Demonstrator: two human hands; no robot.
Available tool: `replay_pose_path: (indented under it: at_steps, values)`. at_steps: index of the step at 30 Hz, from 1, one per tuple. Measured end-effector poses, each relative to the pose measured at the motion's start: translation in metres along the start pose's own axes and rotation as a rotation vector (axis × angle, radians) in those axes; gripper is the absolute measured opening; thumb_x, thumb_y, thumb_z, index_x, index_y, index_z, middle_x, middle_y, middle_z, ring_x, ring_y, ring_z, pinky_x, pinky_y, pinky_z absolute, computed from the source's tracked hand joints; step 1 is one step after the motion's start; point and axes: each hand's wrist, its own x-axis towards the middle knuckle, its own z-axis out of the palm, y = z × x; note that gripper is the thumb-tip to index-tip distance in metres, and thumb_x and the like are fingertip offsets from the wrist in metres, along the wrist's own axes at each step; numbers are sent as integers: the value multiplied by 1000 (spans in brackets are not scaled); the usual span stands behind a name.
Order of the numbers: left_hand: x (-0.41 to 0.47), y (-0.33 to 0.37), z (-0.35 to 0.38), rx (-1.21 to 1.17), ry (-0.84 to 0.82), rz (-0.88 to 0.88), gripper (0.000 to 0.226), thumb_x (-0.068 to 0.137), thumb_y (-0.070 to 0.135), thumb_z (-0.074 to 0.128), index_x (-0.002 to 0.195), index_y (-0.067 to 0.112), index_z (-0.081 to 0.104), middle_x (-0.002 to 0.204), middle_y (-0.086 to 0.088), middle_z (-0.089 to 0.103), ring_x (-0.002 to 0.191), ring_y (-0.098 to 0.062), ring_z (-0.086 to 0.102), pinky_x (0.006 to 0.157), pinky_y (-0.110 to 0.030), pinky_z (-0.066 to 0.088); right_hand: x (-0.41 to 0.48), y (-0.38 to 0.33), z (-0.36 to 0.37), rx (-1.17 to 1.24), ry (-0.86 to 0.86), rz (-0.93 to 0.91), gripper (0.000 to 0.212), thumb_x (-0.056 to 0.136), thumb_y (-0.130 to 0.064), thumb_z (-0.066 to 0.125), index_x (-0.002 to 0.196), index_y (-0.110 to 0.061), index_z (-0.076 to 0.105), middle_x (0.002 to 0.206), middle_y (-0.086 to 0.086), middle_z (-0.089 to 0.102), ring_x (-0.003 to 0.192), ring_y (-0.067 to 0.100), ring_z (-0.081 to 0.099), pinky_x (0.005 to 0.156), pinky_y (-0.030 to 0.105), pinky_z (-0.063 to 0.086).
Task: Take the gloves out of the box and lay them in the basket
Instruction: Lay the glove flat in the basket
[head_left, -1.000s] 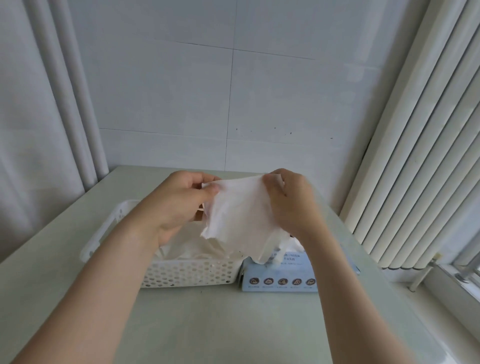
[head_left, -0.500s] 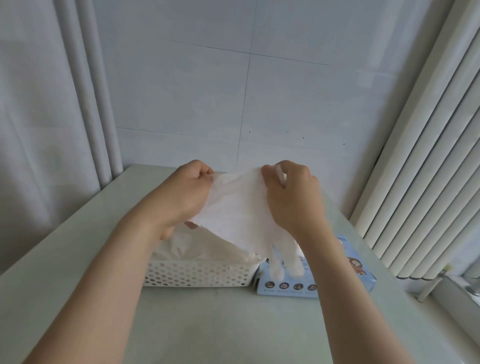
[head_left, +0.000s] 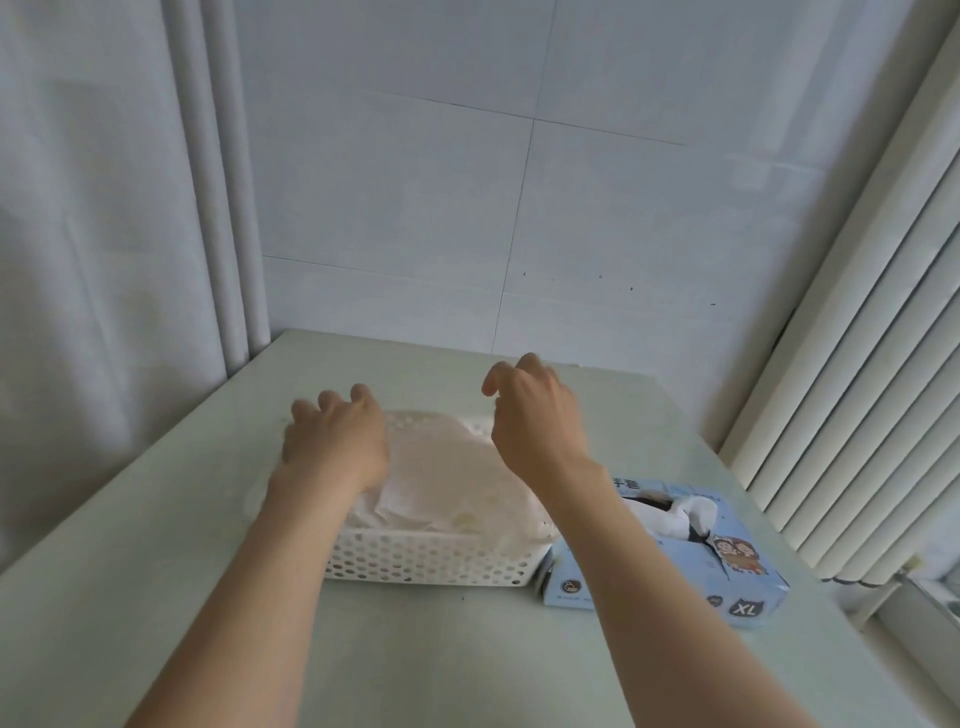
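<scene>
**Step in hand.** The laying of one glove in the basket is judged to be at its end. A thin, translucent white glove (head_left: 447, 467) is spread nearly flat on top of the pile that fills the white perforated basket (head_left: 431, 558). The basket stands on the table (head_left: 156, 571), just left of the blue box (head_left: 675, 566).

**Grip.** The left hand (head_left: 337, 447) is held over the far left corner of the basket, with its fingers bent down at the glove's edge. Whether that edge is pinched cannot be told, as the fingertips are hidden. The right hand (head_left: 535, 415) is raised above the far right of the basket. Its fingers are loosely curled and nothing is seen in it.

**Next move.** The right hand is to be brought right and nearer, to the opening in the top of the box. There the next glove (head_left: 680, 512) protrudes and can be pinched and drawn out. The film looks limp and is likely to cling or crumple, so spreading with both hands is advised.
</scene>
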Motion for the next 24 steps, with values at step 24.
replay_pose_path:
  at_steps: [24]
  values:
    - [-16,43,11,-30,-410,289,58,80,57,62,133,35,53,133,1,51,117,-30,55,96,-43,51,-35,18,-18,-31,-635,-122,32,96,-14,53,120,-10,72,114,15,71,99,29,71,75,41,64]
